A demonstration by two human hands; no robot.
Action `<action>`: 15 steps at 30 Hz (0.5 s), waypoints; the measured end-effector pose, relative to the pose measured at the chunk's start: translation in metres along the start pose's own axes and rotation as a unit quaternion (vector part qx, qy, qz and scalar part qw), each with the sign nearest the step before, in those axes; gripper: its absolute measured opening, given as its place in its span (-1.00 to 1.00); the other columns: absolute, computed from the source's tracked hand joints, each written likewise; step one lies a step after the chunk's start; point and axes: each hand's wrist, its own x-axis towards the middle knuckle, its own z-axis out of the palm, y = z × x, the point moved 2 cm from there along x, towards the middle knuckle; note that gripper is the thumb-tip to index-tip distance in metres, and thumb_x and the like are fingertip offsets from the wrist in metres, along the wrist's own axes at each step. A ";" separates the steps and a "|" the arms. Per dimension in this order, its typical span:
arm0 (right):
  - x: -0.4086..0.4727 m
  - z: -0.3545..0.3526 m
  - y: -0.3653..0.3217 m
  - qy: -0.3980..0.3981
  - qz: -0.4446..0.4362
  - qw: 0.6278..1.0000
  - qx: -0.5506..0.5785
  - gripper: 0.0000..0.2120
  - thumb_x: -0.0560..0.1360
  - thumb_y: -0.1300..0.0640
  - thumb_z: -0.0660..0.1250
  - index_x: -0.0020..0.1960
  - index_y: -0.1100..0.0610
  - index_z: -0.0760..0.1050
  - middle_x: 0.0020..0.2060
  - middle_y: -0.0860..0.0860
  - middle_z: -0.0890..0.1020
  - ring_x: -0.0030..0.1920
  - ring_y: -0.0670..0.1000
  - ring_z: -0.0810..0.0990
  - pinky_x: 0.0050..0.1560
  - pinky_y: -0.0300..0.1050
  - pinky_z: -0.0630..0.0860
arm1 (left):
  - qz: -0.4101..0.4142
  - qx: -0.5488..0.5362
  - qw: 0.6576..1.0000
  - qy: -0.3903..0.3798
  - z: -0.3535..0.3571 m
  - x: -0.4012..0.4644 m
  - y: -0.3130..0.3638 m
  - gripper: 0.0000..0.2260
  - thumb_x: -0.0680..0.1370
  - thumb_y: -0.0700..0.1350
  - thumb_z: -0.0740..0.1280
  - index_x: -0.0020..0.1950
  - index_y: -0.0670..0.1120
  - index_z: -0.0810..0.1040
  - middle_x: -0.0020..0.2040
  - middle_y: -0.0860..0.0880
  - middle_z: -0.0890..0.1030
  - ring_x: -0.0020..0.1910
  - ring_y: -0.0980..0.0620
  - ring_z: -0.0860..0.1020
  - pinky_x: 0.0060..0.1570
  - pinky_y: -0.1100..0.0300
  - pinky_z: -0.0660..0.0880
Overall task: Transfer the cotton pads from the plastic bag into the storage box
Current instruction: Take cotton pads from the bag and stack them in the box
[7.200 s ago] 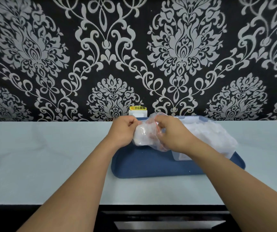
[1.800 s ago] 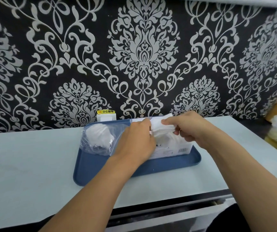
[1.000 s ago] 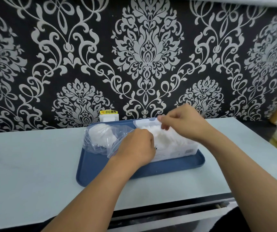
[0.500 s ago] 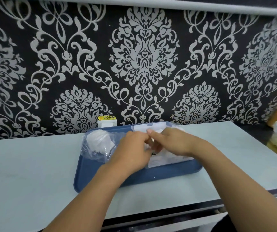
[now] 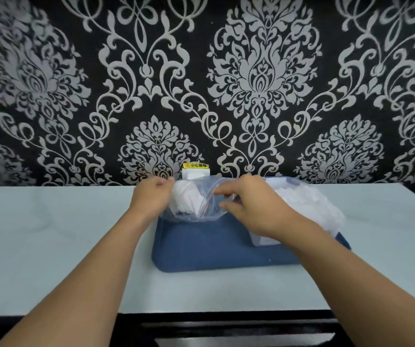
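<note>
A clear plastic bag with a red zip line lies on the left half of a blue tray. White cotton pads show through it. My left hand grips the bag's left end. My right hand pinches the bag's open mouth at the zip edge. Right of the bag stands the clear storage box, heaped with white cotton pads; my right wrist hides its front left part.
The tray sits on a pale counter against a black and silver patterned wall. A small white socket box with a yellow label stands behind the tray. The counter's front edge runs below my forearms.
My right hand has left the storage box and come to the bag's mouth. My left hand has shifted to the bag's left end. The camera view has swung to the right.
</note>
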 end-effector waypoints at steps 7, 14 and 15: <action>0.008 0.038 -0.002 -0.149 0.006 0.989 0.019 -0.65 0.59 0.31 0.22 0.35 0.17 0.51 0.25 0.10 0.58 0.23 0.07 0.54 0.32 -0.17 0.38 | 0.023 -0.013 0.999 -0.048 0.007 0.001 -0.005 -0.82 0.64 -0.11 0.29 0.04 -0.06 0.70 0.01 -0.01 0.69 0.01 0.00 0.61 0.06 0.07 0.55; 0.023 0.050 0.002 -0.096 -0.014 0.995 -0.036 -0.51 0.57 0.32 0.26 0.49 0.16 0.36 0.40 0.14 0.48 0.37 0.17 0.47 0.35 0.03 0.42 | 0.014 -0.026 0.997 -0.065 0.011 0.000 -0.009 -0.81 0.62 -0.16 0.32 -0.13 -0.08 0.70 -0.10 -0.01 0.69 -0.10 -0.01 0.62 -0.13 0.16 0.53; 0.024 0.049 0.002 -0.081 -0.015 0.996 -0.024 -0.51 0.55 0.33 0.29 0.46 0.15 0.40 0.36 0.13 0.51 0.34 0.16 0.50 0.32 0.05 0.46 | 0.011 -0.023 0.998 -0.063 0.011 0.001 -0.009 -0.80 0.61 -0.18 0.31 -0.13 -0.08 0.70 -0.10 -0.01 0.69 -0.09 -0.02 0.62 -0.13 0.14 0.54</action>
